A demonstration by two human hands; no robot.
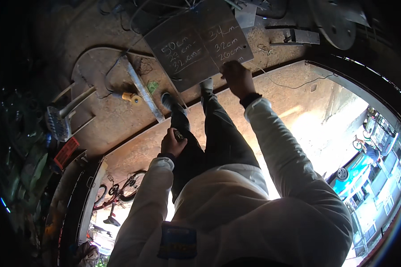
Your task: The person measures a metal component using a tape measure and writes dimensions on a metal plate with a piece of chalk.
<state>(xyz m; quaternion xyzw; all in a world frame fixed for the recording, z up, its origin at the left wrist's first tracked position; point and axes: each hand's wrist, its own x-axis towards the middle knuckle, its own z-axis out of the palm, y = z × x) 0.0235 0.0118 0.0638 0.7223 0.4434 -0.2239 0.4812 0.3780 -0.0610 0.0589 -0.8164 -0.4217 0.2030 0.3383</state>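
A dark flat sheet (200, 46) with rows of white handwriting lies ahead of my feet. My right hand (237, 79) is over its near right edge, the fingers pinched together. Whatever they hold, if anything, is too small to make out. Close to my left thigh, my left hand (173, 143) is closed around a small dark object (178, 135) with pale markings. Most of that object is hidden by the fingers, so its kind is unclear.
Left of the sheet, a flat metal bar (143, 89) lies on the brown floor beside a yellow-ended tool (131, 97). A metal piece with a ridged plate (59, 124) stands farther left. Behind me are a bicycle (116, 191) and a blue car (354, 173) outside.
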